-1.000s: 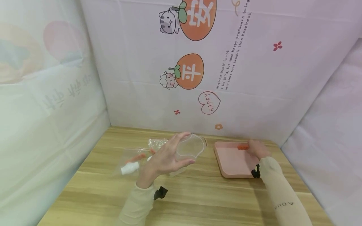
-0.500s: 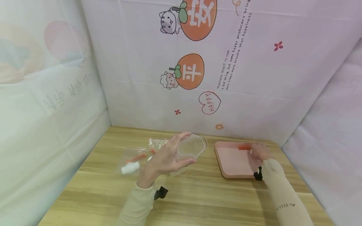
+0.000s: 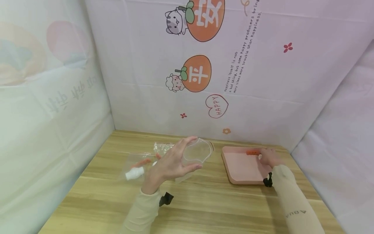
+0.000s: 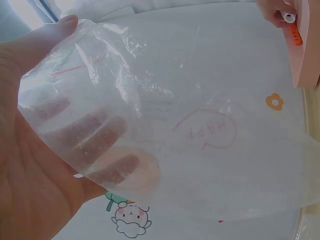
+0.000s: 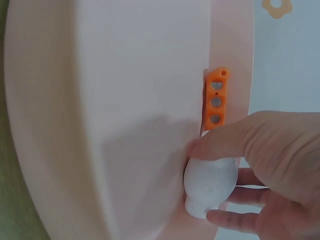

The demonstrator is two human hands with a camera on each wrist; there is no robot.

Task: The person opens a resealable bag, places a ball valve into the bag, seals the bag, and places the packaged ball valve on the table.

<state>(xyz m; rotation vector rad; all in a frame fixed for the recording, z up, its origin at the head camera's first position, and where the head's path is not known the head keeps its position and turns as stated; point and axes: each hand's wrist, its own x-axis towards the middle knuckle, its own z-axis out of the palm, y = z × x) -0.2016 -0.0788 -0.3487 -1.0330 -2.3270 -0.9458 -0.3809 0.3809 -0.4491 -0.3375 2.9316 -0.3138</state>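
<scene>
In the head view my left hand (image 3: 169,164) holds a clear plastic bag (image 3: 197,152) at its mouth, thumb and fingers spread well apart. The left wrist view shows several of its fingers through the plastic. At the far right corner of a pink tray (image 3: 242,170), my right hand (image 3: 270,157) grips a small white bottle (image 5: 210,180). Its rounded body lies between thumb and fingers, and a ribbed end points toward the bottom of the right wrist view. An orange piece with holes (image 5: 216,102) lies along the tray wall, just beyond the thumb.
Left of my left hand lies a clear bag (image 3: 127,162) with a white bottle (image 3: 134,173) and an orange piece (image 3: 143,163). Another clear bag (image 3: 160,148) lies behind that hand. Printed white cloth (image 3: 140,107) walls the wooden table (image 3: 201,208) at the back and sides.
My right hand has shifted slightly right along the tray's far wall, and more of the orange piece and a bit of the white bottle show. My left hand and its bag stay put.
</scene>
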